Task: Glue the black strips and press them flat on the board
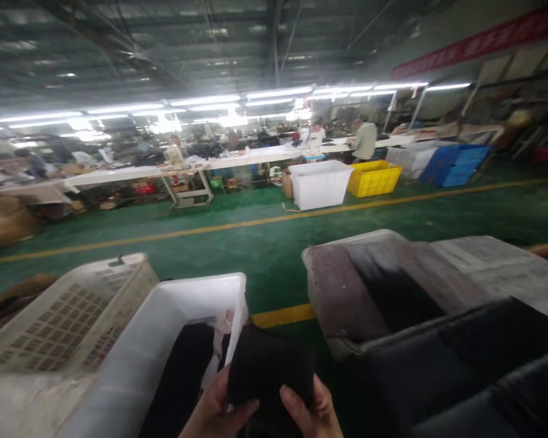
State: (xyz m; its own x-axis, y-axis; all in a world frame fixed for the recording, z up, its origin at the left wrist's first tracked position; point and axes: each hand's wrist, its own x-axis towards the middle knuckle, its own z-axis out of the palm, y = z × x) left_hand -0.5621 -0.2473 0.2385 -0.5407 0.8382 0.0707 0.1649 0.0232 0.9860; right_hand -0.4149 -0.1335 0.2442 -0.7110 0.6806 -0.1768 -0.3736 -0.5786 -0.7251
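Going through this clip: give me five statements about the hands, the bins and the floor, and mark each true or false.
1. Both the left hand and the right hand hold the black piece. True.
2. The left hand is inside the near white bin, gripping the pink and white material there. False: that material lies in the bin, and the hand is on the black piece.
3. The yellow bin stands beside a white bin across the aisle. True.
4. The floor is plain grey. False: it is green with yellow lines.
5. The perforated crate is on the left side of the view. True.
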